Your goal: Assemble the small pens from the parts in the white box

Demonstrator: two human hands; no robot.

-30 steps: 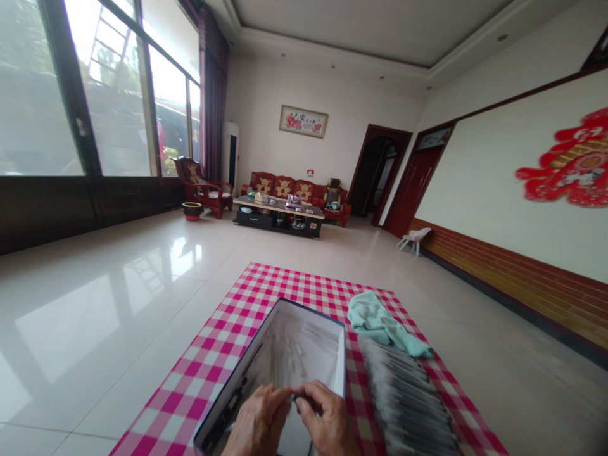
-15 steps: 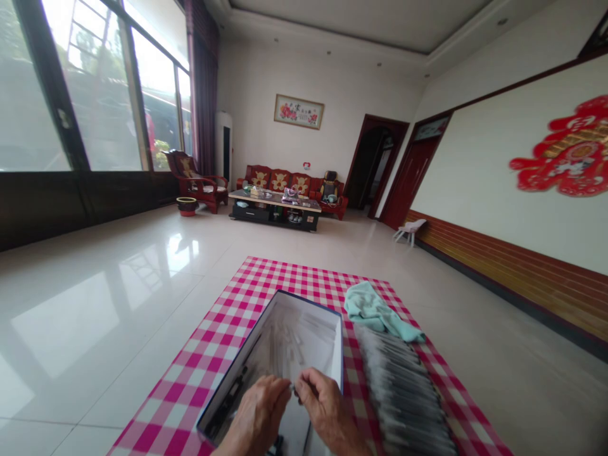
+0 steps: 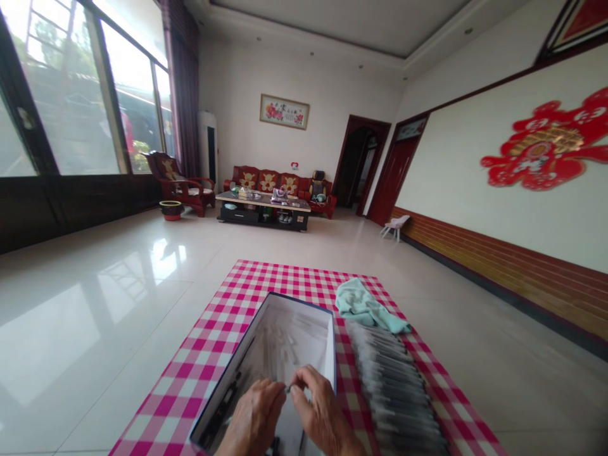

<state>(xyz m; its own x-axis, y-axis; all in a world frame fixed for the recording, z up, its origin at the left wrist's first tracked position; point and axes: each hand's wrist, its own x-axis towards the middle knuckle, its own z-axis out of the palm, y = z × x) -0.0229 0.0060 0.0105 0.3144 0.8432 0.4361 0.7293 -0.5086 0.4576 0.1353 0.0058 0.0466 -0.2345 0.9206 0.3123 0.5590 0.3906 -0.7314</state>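
My left hand [image 3: 254,421] and my right hand [image 3: 320,405] sit over the lower part of an open, blue-edged shallow box [image 3: 299,301]. Their fingertips meet on a small dark part [image 3: 287,389], which is mostly hidden by the fingers. Pale strips lie inside the box, and dark pieces line its lower left side [image 3: 223,405]. To the right of the box runs a long row of grey packets [image 3: 392,386]. A crumpled teal towel [image 3: 365,308] lies beyond that row.
Everything here rests on a pink-and-white checked cloth [image 3: 259,282] spread on glossy tiles [image 3: 95,316]. Far ahead stand a low coffee table [image 3: 263,202], a red sofa [image 3: 266,182] and a wooden armchair [image 3: 178,187]. A small white stool [image 3: 394,227] stands by the right wall.
The room and cloth have shifted left and slightly up in view, so my head has turned. My fingertips have drawn closer together over the box.
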